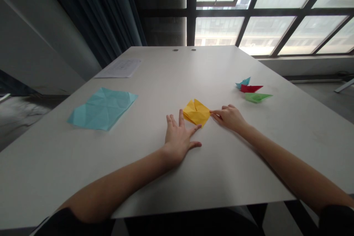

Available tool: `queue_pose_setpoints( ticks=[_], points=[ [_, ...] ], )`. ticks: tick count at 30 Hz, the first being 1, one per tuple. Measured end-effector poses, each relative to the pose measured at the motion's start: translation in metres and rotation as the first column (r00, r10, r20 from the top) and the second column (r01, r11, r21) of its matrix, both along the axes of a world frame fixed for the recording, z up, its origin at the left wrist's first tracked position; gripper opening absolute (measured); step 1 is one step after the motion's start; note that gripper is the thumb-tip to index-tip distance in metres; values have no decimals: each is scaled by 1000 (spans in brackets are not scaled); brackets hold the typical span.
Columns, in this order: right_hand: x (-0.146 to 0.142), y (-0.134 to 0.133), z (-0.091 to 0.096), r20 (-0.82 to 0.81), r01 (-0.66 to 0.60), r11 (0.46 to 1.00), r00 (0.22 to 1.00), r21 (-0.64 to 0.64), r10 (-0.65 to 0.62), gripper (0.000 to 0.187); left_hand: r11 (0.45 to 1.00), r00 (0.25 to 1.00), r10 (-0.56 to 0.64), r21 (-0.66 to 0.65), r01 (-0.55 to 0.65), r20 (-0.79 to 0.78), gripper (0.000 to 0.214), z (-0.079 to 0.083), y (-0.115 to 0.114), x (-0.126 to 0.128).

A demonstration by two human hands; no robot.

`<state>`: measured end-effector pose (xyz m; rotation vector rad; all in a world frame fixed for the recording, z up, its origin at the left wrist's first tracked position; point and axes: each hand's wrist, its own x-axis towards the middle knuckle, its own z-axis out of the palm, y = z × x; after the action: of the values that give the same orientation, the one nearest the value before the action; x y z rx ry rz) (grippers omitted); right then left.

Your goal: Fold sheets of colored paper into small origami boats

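A folded sheet of yellow origami paper (197, 112) lies on the white table, roughly diamond-shaped, with flaps on its upper side. My left hand (178, 136) has its fingers spread, with fingertips touching the paper's left and lower edges. At the paper's right corner, my right hand (229, 117) pinches the tip between thumb and forefinger; its other fingers are curled.
A creased light-blue sheet (103, 108) lies to the left. On the right sit small folded paper boats: blue (243, 83), red (250, 88) and green (257, 97). A printed page (120, 68) rests near the table's (182, 70) far left edge. Windows stand beyond.
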<state>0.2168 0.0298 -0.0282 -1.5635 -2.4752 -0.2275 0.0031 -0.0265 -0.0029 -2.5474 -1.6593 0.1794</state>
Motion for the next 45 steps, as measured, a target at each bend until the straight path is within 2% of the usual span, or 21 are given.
queue_pose_setpoints(
  ticks=[5,7,11,14,18,22,27,32,36,45],
  points=[
    [1,0,0,-10,-33,999,999,20,33,34,995,999,12,97,-7,-53,76,5,-3,1],
    [0,-1,1,-22,-67,997,997,41,68,33,988,999,-29,148,33,-25,78,8,0,2],
    [-5,-3,1,-107,-158,981,980,110,170,28,942,964,-250,252,221,89,61,5,15,4],
    [-9,-4,-1,-190,-237,961,946,143,262,24,938,937,-322,181,297,132,43,-5,26,3],
    [-12,-5,-6,-247,-318,944,911,92,331,24,950,931,-312,83,301,189,42,-17,30,-1],
    [-13,-7,-7,-246,-337,941,910,24,333,24,953,928,-304,56,299,213,41,-16,30,-2],
    [-16,-6,-7,-232,-304,952,925,17,300,27,960,935,-281,70,273,217,40,-15,31,0],
    [-21,-6,-8,-190,-269,963,945,10,266,31,962,945,-266,110,249,192,44,-21,30,2],
    [-23,-7,-7,-142,-234,972,963,-4,231,34,965,949,-258,102,242,184,47,-25,29,3],
    [-24,-6,-1,-31,-225,974,974,-14,225,33,968,953,-249,71,240,171,47,-22,29,3]
  ],
)
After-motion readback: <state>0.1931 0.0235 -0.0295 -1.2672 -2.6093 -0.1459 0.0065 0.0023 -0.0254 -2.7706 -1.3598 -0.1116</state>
